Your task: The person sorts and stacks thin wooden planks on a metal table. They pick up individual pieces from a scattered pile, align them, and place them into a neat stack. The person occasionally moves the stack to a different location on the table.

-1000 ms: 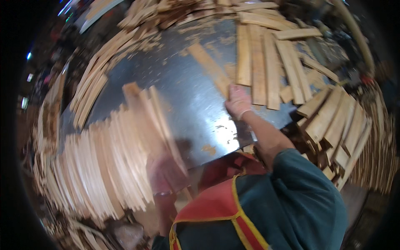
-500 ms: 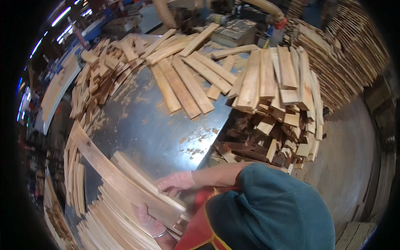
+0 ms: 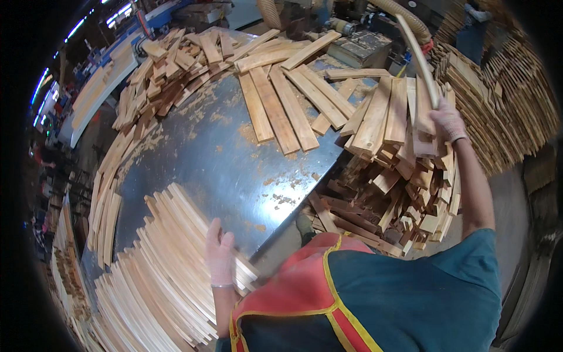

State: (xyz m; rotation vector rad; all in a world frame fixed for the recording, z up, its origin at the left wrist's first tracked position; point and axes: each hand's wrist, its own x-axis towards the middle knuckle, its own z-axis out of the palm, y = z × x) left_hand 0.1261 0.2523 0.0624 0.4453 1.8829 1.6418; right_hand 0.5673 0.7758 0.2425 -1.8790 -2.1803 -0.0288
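My left hand [image 3: 220, 253], in a thin pale glove, rests flat with fingers apart on the top slats of a fanned stack of thin wooden slats [image 3: 158, 264] at the near left of a metal table [image 3: 205, 152]. My right hand [image 3: 448, 120], also gloved, is raised to the right and closed around one long thin wooden strip [image 3: 417, 53] that stands up and curves away toward the top. Below that hand lies a pile of short wooden boards [image 3: 390, 117].
Wider boards [image 3: 278, 105] lie side by side at the table's far end, with a jumbled heap [image 3: 164, 70] to their left. Darker offcuts [image 3: 375, 205] fill the gap right of the table. Stacked slats [image 3: 504, 100] line the right side. Sawdust spots the metal top.
My right hand has left the near slat stack and swung up to the right, where it grips the long strip. My left hand stays on the stack, and the view has turned right.
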